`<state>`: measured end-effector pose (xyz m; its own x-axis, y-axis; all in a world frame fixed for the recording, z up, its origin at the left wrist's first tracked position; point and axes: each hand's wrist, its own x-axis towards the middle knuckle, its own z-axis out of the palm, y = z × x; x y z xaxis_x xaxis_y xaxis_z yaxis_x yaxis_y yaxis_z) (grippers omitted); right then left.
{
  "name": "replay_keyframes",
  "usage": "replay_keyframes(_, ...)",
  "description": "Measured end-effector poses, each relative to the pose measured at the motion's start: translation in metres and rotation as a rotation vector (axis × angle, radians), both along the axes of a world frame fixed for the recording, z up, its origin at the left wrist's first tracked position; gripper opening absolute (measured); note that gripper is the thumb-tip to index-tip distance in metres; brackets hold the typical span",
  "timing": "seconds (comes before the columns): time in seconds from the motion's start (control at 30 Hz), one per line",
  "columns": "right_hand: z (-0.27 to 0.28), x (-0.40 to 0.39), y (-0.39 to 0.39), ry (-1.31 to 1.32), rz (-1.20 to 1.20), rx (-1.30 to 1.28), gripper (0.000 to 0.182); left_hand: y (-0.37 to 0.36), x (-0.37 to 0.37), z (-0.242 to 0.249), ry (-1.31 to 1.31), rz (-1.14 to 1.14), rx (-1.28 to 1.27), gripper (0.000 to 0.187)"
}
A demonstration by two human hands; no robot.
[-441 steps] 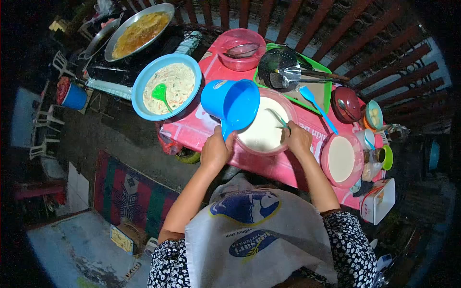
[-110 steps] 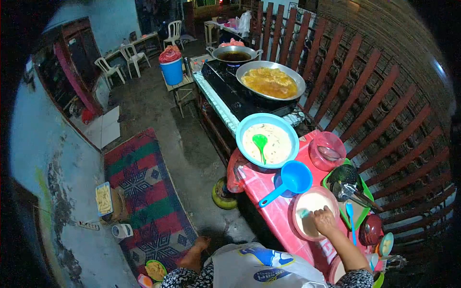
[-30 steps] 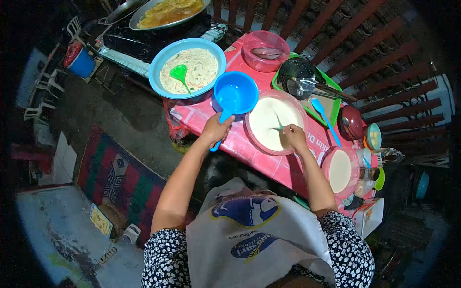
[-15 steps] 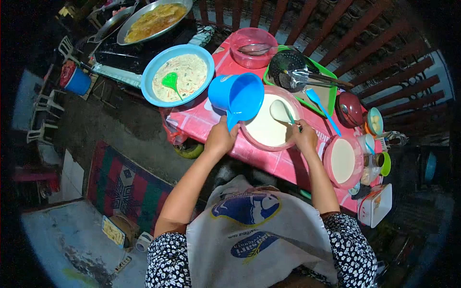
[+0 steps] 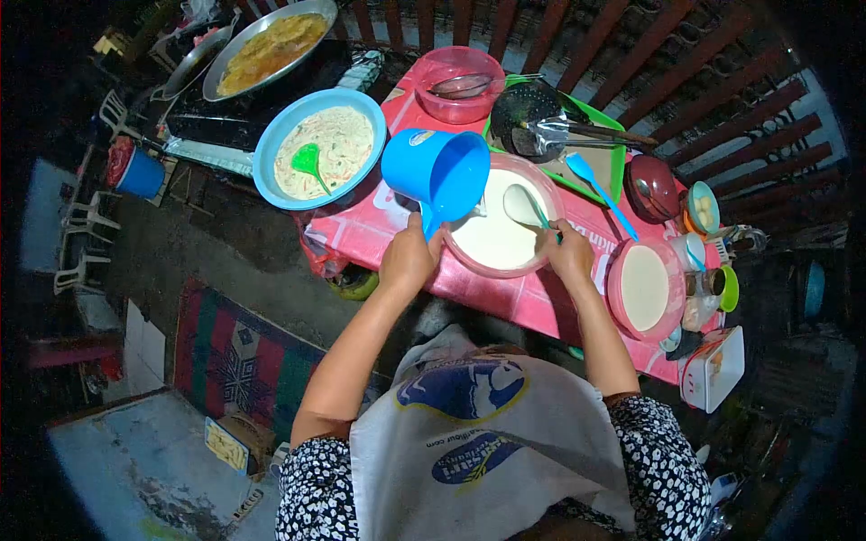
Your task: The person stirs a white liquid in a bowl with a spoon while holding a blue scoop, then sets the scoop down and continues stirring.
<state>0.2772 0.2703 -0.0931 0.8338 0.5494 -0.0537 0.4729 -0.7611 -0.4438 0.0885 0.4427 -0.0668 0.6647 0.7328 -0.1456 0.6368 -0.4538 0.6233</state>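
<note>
My left hand (image 5: 410, 259) grips the handle of a blue plastic jug (image 5: 417, 167), which is tilted with its mouth toward a pink bowl (image 5: 475, 261). A whitish streak shows at the jug's lower rim, apparently liquid running into the bowl. Creamy white batter (image 5: 496, 236) fills much of this bowl. In my right hand (image 5: 570, 252) is a spoon (image 5: 523, 206) with a pale, broad head and a green handle, its head over the batter. Left of the jug stands a light blue basin (image 5: 263, 162) of thick, flecked batter, with a green spoon (image 5: 308, 160) in it.
A pan (image 5: 316, 32) of yellow frying food sits on the stove at back left. Behind the bowl are a green tray (image 5: 617, 180) with a black skimmer (image 5: 523, 113) and a blue spatula (image 5: 603, 194). Another pink bowl (image 5: 669, 307) of batter stands to the right.
The jug has tipped a little further toward the bowl, and a whitish streak now shows at its rim. The spoon stays over the batter. The whole view has shifted slightly.
</note>
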Motion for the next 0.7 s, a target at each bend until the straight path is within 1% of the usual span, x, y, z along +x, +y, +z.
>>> replay_keyframes(0.2,0.002,0.003,0.001,-0.002,0.006,0.002,0.026,0.004,0.004,0.001,0.012,-0.005,-0.001,0.037)
replay_keyframes(0.27,0.003,0.004,0.001,-0.036,0.044,-0.045,0.025,0.006,0.003,-0.001,0.002,-0.002,-0.003,0.037)
replay_keyframes(0.3,0.006,0.006,0.002,-0.037,0.045,-0.047,0.025,0.006,0.003,-0.002,-0.04,0.005,0.01,0.034)
replay_keyframes(0.37,0.01,0.013,0.006,-0.076,0.123,-0.19,0.023,0.009,0.002,-0.005,-0.083,0.017,0.022,0.033)
replay_keyframes(0.43,-0.003,0.027,0.016,-0.09,0.152,-0.19,0.022,0.015,-0.001,-0.01,-0.207,0.028,0.007,0.035)
replay_keyframes(0.47,-0.008,0.034,0.022,-0.104,0.174,-0.189,0.022,0.018,-0.003,-0.012,-0.207,0.03,0.006,0.035)
replay_keyframes(0.5,-0.002,0.03,0.036,-0.031,0.148,-0.219,0.024,0.021,-0.005,-0.013,-0.263,0.034,-0.077,0.036)
replay_keyframes(0.53,-0.004,0.021,0.044,-0.03,0.148,-0.223,0.024,0.024,-0.007,-0.016,-0.319,0.039,-0.163,0.038)
replay_keyframes(0.57,-0.008,0.014,0.052,-0.032,0.218,-0.225,0.025,0.026,-0.009,-0.023,-0.381,0.026,-0.124,0.035)
replay_keyframes(0.6,-0.008,0.011,0.058,-0.033,0.289,-0.224,0.025,0.027,-0.011,-0.018,-0.382,0.031,-0.122,0.035)
replay_keyframes(0.63,-0.007,0.005,0.055,0.031,0.35,-0.255,0.025,0.027,-0.016,-0.012,-0.382,0.112,-0.398,0.031)
replay_keyframes(0.67,-0.002,0.002,0.05,0.031,0.352,-0.254,0.025,0.027,-0.021,-0.005,-0.376,0.191,-0.674,0.027)
replay_keyframes(0.7,0.006,0.005,0.042,0.028,0.41,-0.327,0.024,0.025,-0.025,0.001,-0.377,0.193,-0.674,0.027)
